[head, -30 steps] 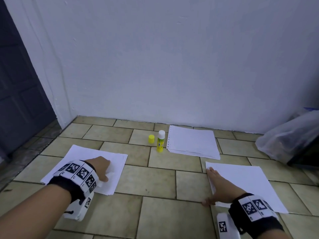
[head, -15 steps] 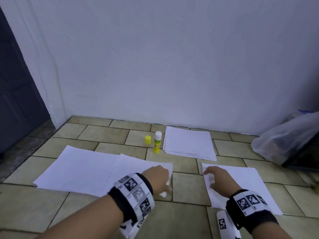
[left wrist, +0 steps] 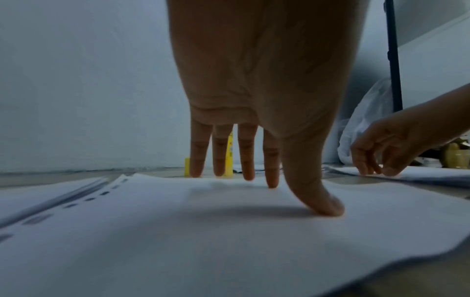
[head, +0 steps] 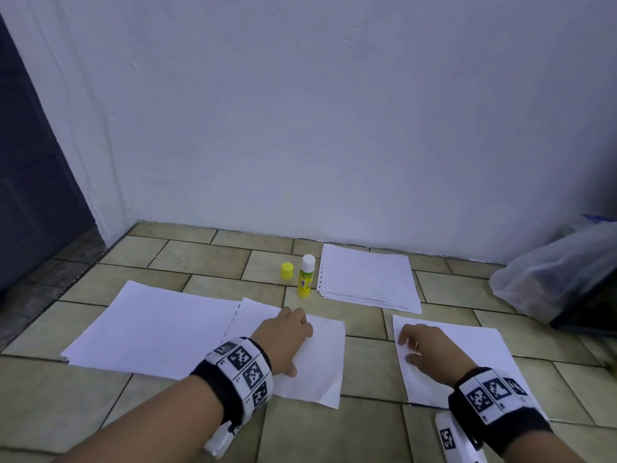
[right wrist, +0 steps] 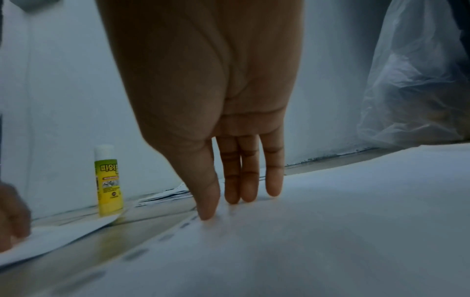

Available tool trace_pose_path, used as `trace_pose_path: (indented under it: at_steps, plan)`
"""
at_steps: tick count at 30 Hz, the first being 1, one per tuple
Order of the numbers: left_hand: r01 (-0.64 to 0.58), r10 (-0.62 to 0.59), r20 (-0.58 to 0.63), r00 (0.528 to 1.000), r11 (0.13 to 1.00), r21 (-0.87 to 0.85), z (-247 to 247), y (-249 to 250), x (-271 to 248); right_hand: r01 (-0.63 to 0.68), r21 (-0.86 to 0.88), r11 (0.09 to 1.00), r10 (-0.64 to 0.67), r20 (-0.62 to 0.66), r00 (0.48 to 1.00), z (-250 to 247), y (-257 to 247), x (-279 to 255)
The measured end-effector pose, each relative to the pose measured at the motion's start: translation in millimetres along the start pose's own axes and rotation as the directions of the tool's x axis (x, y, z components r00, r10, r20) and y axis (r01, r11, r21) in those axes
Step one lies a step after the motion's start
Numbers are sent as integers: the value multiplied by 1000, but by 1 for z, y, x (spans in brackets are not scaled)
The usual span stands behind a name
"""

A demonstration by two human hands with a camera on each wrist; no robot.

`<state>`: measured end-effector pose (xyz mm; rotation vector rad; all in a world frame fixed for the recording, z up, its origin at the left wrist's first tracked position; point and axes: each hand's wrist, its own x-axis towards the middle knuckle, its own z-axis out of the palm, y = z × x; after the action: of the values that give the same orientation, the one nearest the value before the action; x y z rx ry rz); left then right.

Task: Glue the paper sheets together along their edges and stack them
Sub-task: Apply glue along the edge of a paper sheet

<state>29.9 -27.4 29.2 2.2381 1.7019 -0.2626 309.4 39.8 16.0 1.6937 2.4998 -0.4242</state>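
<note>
My left hand (head: 287,339) presses straight fingertips (left wrist: 272,180) on the middle sheet (head: 317,365), whose punched left edge overlaps the left stack (head: 150,325). My right hand (head: 430,349), fingers straight and grasping nothing, touches the right sheet (head: 474,349) by its punched left edge. A strip of bare tiled floor (head: 367,362) separates the two sheets. The glue stick (head: 306,276) stands uncapped beside its cap (head: 287,271) and the spare paper pile (head: 367,282), toward the wall.

Right of the right hand (head: 430,349), a plastic bag (head: 547,279) runs off-frame, contents indistinct; the glue stick (left wrist: 230,154) hides behind left-hand fingers (left wrist: 221,152).
</note>
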Motion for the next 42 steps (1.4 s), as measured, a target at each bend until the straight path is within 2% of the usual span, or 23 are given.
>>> trace_pose_path:
  at_steps: [4,7,9,11,15,17,20,24,28,30,31,33,34,38,42]
  plan:
    - [3,0,32,999,995,-97,4,-10,2,-10,-100,995,16,54,998,-9,-6,9]
    - [-34,40,93,995,997,-63,3,-15,1,-12,-85,996,11,-16,1000,-24,-27,16]
    - [-73,78,132,988,996,-43,2,-18,1,26,19,999,-24,-103,994,-31,-47,27]
    - [-98,102,128,987,994,-38,3,-21,0,66,209,976,-34,-154,988,-34,-69,43]
    - [-106,108,94,990,994,-36,6,-22,0,67,470,880,-6,-130,991,-31,-112,82]
    - [-106,108,89,990,994,-29,7,-22,0,46,530,847,22,-121,992,-26,-129,98]
    - [-110,112,80,990,993,-31,8,-24,0,35,514,857,38,-131,991,-18,-143,114]
    - [-112,113,82,990,994,-20,8,-25,-1,49,488,872,8,-114,993,-17,-137,116]
    - [-100,95,101,990,994,44,3,-22,2,15,478,878,15,-59,998,-38,-111,97]
    - [-84,74,109,991,993,87,-1,-17,5,-1,542,840,31,-47,998,-49,-94,83]
    - [-78,66,111,992,991,109,-3,-14,7,-5,617,787,43,-47,998,-53,-86,76]
    - [-78,63,105,992,986,150,-6,-9,11,7,721,693,80,-87,993,-58,-76,63]
    - [-84,69,94,993,982,167,-6,-7,13,25,731,682,100,-127,987,-58,-72,59]
    - [-114,109,56,993,987,117,-3,-4,20,116,711,693,106,-260,960,-43,-74,54]
    - [-112,108,61,992,992,60,-3,-5,20,142,657,741,68,-283,957,-23,-88,60]
